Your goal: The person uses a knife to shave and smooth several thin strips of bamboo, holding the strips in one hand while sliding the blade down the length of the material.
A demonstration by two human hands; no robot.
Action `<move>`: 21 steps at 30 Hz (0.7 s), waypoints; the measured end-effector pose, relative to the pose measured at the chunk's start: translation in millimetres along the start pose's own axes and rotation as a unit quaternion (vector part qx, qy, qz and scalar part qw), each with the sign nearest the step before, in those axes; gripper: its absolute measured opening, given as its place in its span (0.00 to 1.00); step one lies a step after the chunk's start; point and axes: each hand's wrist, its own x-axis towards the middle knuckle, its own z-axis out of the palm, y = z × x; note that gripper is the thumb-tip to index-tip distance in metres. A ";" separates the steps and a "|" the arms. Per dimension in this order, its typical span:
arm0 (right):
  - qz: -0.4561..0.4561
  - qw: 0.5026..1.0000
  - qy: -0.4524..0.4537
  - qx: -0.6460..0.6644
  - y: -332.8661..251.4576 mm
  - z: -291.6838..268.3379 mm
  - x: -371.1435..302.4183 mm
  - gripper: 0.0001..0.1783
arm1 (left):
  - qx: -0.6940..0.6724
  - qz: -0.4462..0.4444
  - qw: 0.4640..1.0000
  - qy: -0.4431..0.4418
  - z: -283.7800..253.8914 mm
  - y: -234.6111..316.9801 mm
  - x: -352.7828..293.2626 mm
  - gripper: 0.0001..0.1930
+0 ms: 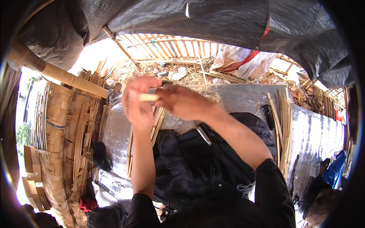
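Both my hands are raised in front of me, close together and blurred by motion. My left hand (138,104) has its fingers closed round a short pale piece of bamboo (149,97). On its right, my right hand (186,102) is closed, its fingertips at the end of that piece. A small grey edge and a dark bit show by the right fingers; what they belong to is too blurred to tell. Below the hands, black cloth (182,163) covers my lap, with a shiny metal tube-like thing (204,135) lying on it.
Long split bamboo strips (157,121) lie beneath my hands, and more strips (281,133) lie at the right beside a black object (268,117). Silvery sheeting (239,97) covers the ground. A woven bamboo panel (59,148) stands at the left. Black tarpaulin (197,19) hangs overhead.
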 end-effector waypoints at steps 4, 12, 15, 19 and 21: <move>0.071 0.964 0.217 0.137 -2.3 53.6 -28.2 0.21 | -0.185 -0.059 0.970 0.145 -53.4 4.7 -34.3 0.25; 0.427 0.899 -0.036 -0.092 79.9 183.5 -202.9 0.27 | -0.209 0.041 0.945 0.249 -78.2 49.7 -61.4 0.19; 0.444 0.888 -0.049 -0.110 84.8 184.7 -197.3 0.27 | -0.174 0.064 0.939 0.291 -84.1 69.6 -63.2 0.18; 0.288 0.934 0.208 -0.035 53.4 155.8 -149.0 0.31 | -0.216 0.073 0.947 0.228 -100.5 69.0 -72.4 0.15; 0.372 0.826 0.174 0.386 30.7 126.7 -114.6 0.31 | -0.250 0.062 0.923 0.288 -89.2 59.6 -77.0 0.12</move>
